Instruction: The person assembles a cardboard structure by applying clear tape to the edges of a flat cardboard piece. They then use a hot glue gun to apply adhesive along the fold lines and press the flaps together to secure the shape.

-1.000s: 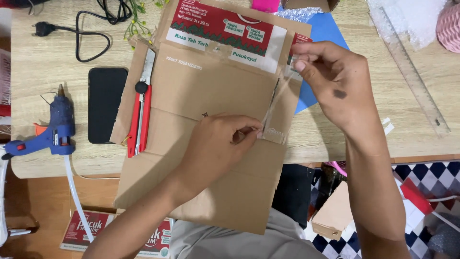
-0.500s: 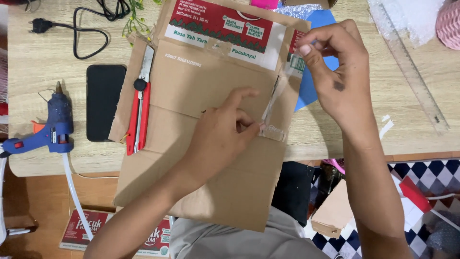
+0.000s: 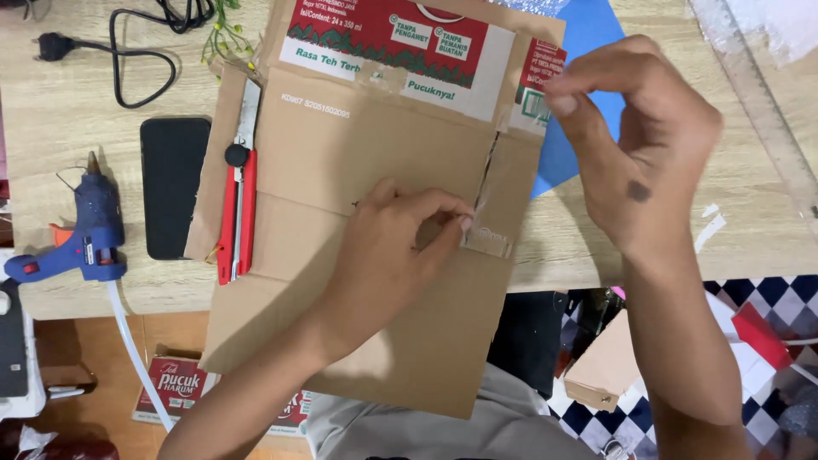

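A flattened brown cardboard box (image 3: 358,153) with a red and green printed panel lies across the wooden table's front edge. A strip of clear tape (image 3: 487,221) runs along a slit on its right side. My left hand (image 3: 383,264) rests on the cardboard, thumb and forefinger pinched on the tape's lower end. My right hand (image 3: 639,145) hovers over the box's upper right corner, fingertips pinched together on the tape's upper end.
A red utility knife (image 3: 237,204) lies on the cardboard's left flap. Left of it are a black phone (image 3: 175,187), a blue glue gun (image 3: 85,230) and a black power cable (image 3: 128,51). A blue sheet (image 3: 588,77) and a clear ruler (image 3: 758,111) lie right.
My left forefinger lifted off the cardboard, then came back down to the tape's lower end. My right hand shifted slightly right at the upper corner.
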